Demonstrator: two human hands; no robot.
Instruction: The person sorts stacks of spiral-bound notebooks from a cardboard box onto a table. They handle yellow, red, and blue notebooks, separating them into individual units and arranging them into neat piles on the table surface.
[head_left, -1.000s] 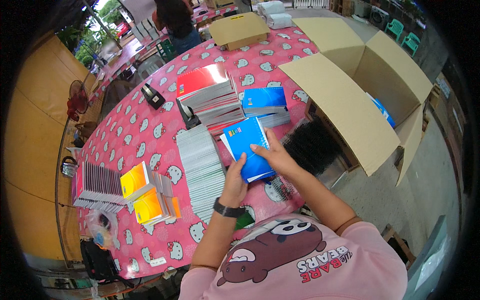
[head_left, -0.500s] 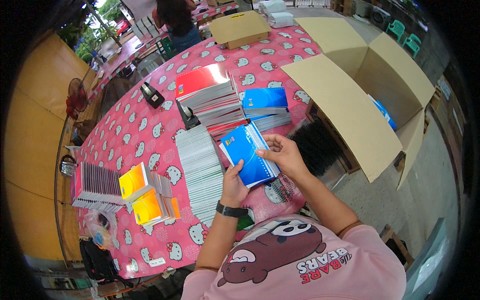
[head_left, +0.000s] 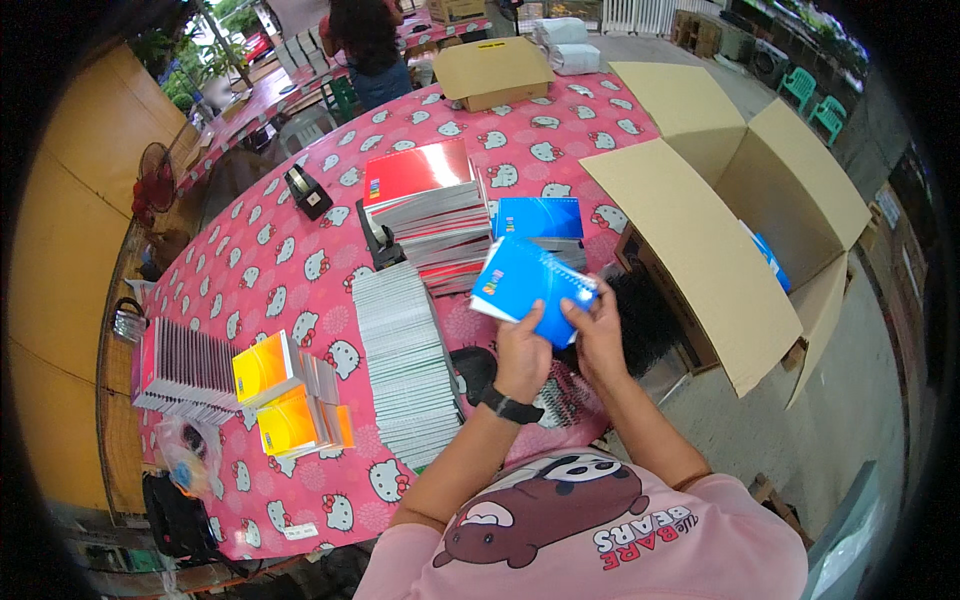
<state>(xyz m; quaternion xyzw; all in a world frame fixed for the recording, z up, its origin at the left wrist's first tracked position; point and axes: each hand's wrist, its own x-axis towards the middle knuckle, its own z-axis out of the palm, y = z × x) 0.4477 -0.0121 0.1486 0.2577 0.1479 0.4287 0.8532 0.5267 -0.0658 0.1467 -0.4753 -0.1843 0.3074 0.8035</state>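
Observation:
Between my two hands is a small stack of blue spiral notebooks [head_left: 535,285], tilted above the table. My left hand [head_left: 525,352] grips its lower edge, thumb on the top cover. My right hand [head_left: 597,335] is closed on the right corner by the coil edge, thumb also on the cover. Just beyond them lies another pile of blue notebooks [head_left: 540,220], partly hidden by the held ones. A tall stack of red notebooks [head_left: 420,178] stands to its left. A long row of notebooks with pale page edges [head_left: 408,365] runs beside my left forearm.
Yellow notebooks [head_left: 268,368] and dark-coiled notebooks [head_left: 190,365] sit at the left. Tape dispensers [head_left: 307,192] stand farther back. A large open cardboard box [head_left: 690,225] is at the right, near a mass of black coils [head_left: 650,310]. A person [head_left: 368,60] stands at the far table.
The held blue notebooks have turned and shifted right. My right hand has moved from the coil edge's upper part to the near right corner; my left hand has moved right with the stack.

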